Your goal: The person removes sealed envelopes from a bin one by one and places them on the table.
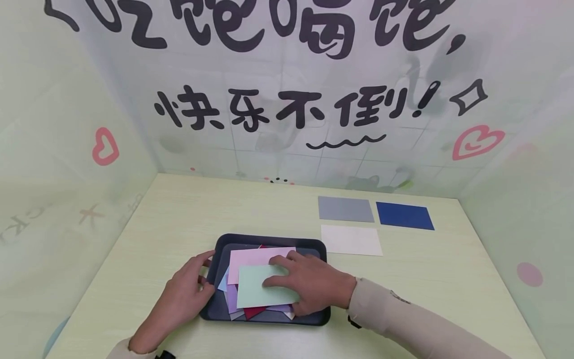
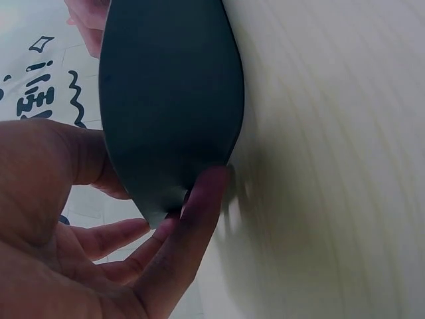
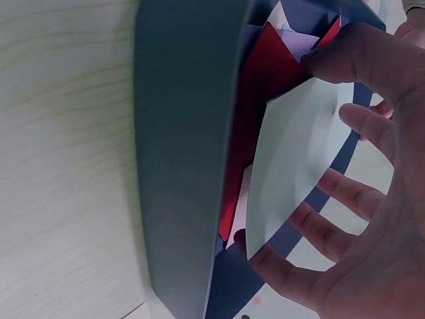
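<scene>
A dark tray [image 1: 264, 321] holds a loose heap of coloured cards, with a pale green card [image 1: 251, 286] on top of a pink card [image 1: 242, 257]. Red [image 3: 272, 63] and purple [image 1: 231, 299] cards stick out beneath. My left hand [image 1: 186, 289] holds the tray's left end, its fingertips on the rim and outer wall [image 2: 169, 100]. My right hand [image 1: 314, 284] reaches over the heap with spread, bent fingers and grips the green card at its edges. The card bows slightly in the right wrist view.
Behind the tray, to the right, a grey card [image 1: 345, 209], a blue card [image 1: 405, 216] and a white card [image 1: 352, 240] lie flat on the pale wood-grain table [image 1: 188, 209]. Printed sheets [image 1: 291, 75] enclose the table at the back and both sides.
</scene>
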`<action>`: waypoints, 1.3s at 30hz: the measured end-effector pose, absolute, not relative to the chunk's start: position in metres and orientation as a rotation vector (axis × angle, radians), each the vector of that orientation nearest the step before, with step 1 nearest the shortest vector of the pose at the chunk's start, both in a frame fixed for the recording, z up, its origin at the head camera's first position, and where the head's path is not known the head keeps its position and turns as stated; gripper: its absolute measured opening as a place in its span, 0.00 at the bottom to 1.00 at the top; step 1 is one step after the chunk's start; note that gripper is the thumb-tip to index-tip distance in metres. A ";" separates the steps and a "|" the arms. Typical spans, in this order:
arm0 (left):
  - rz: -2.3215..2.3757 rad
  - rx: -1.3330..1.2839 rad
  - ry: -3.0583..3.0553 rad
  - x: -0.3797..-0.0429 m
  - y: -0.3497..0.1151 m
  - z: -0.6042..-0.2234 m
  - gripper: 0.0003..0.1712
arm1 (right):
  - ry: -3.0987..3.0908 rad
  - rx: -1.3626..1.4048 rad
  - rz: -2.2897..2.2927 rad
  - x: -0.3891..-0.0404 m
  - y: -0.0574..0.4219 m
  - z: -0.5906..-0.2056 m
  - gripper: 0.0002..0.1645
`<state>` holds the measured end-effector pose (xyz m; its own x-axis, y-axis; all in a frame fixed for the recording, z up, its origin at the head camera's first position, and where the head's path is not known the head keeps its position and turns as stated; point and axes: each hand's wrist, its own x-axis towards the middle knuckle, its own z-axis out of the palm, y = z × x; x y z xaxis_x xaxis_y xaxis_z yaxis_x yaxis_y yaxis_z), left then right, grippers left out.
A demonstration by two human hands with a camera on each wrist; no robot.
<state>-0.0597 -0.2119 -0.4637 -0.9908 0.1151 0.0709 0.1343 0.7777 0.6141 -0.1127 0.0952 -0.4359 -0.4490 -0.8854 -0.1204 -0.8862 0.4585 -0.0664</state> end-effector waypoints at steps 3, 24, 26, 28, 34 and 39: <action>-1.023 -0.205 -2.940 -0.060 -0.212 -0.464 0.39 | 2.570 -1.572 0.011 -0.113 0.098 -0.435 0.41; -1.033 -0.221 -2.934 -0.060 -0.212 -0.461 0.39 | 2.641 -1.596 -0.104 -0.120 0.121 -0.421 0.39; -1.032 -0.223 -2.932 -0.060 -0.212 -0.461 0.39 | 2.653 -1.595 -0.104 -0.121 0.123 -0.419 0.39; -1.038 -0.226 -2.926 -0.060 -0.212 -0.461 0.39 | 2.661 -1.581 -0.105 -0.122 0.126 -0.419 0.39; -1.032 -0.220 -2.929 -0.060 -0.212 -0.462 0.39 | 2.692 -1.540 -0.111 -0.124 0.140 -0.419 0.41; -1.027 -0.209 -2.940 -0.060 -0.211 -0.463 0.39 | 2.722 -1.507 -0.108 -0.128 0.155 -0.419 0.42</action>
<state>-0.0599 -0.2115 -0.4626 -0.9908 0.1194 0.0630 0.1327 0.7747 0.6182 -0.1277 0.1550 -0.4188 -0.5311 -0.8472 0.0085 -0.8453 0.5291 -0.0744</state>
